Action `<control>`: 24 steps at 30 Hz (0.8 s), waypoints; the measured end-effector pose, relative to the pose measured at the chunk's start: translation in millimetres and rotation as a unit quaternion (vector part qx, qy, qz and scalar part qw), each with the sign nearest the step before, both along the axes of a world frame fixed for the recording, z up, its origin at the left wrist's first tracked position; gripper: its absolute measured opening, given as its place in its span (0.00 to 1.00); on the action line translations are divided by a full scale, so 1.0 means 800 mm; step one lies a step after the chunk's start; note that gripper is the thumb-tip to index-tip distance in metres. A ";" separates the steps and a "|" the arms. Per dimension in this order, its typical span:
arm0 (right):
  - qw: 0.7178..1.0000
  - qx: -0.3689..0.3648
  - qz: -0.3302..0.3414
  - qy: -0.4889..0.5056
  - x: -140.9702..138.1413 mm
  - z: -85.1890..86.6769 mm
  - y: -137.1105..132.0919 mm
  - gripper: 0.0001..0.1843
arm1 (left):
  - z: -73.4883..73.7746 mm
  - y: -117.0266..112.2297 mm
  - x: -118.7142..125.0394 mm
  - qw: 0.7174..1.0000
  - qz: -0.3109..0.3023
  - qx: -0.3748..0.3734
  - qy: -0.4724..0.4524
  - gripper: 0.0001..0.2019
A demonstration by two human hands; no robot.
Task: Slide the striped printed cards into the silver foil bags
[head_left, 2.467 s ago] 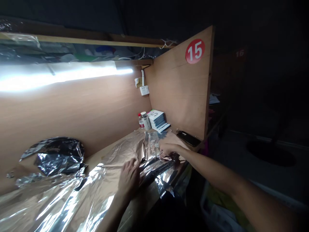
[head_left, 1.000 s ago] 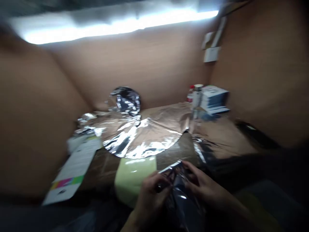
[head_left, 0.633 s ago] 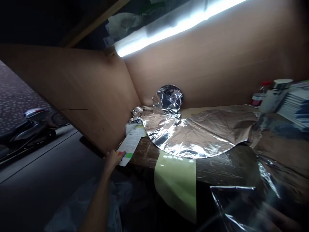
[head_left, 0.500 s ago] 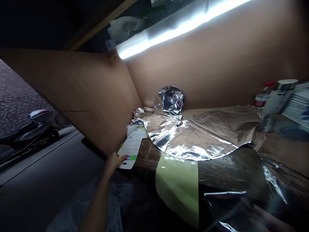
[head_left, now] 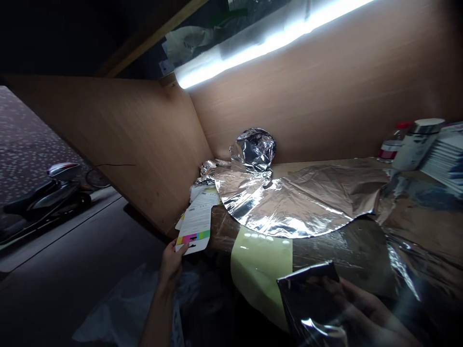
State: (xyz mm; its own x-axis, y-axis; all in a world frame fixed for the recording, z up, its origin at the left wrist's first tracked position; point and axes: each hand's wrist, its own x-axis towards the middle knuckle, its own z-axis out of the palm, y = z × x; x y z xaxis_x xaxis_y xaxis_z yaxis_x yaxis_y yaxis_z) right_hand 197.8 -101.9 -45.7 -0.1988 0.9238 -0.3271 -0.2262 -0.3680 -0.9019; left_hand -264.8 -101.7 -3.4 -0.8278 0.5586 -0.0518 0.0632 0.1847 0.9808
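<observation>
My left hand (head_left: 172, 260) pinches the near end of a white packaging card (head_left: 197, 224), thumb on top, beside its hang hole and band of coloured stripes. More cards and papers lie under its far end. At the lower right, my right hand (head_left: 369, 306) is closed on a dark, shiny foil packet (head_left: 307, 299); some of its fingers are hidden behind it and the picture is hazy there. On the table between and beyond both hands spreads a flat silver foil piece (head_left: 300, 209), with a rounded foil part (head_left: 256, 147) leaning at the back panel.
A yellow-green sheet (head_left: 258, 270) hangs over the table's front edge. A red-capped bottle (head_left: 390, 147), a flask (head_left: 417, 144) and a white stack (head_left: 446, 156) stand at the back right. Wooden panels (head_left: 144, 144) enclose the left and back. A tube light (head_left: 271, 46) glows above.
The near end of the card has shifted slightly right and tilted in my left hand. My right hand has come up and leftward, bringing the dark packet over the table's front edge.
</observation>
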 end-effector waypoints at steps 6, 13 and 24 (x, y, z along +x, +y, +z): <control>0.980 0.013 0.099 0.170 -0.048 0.036 0.028 0.30 | 0.012 -0.057 0.178 0.974 -0.189 0.054 -0.113 0.35; 0.964 0.045 0.141 0.219 -0.061 0.040 0.075 0.23 | 0.002 -0.058 0.280 0.946 -0.262 0.057 -0.180 0.42; 0.967 0.054 0.246 -0.031 0.033 0.021 0.011 0.19 | -0.030 -0.001 0.335 0.944 -0.269 0.097 -0.164 0.20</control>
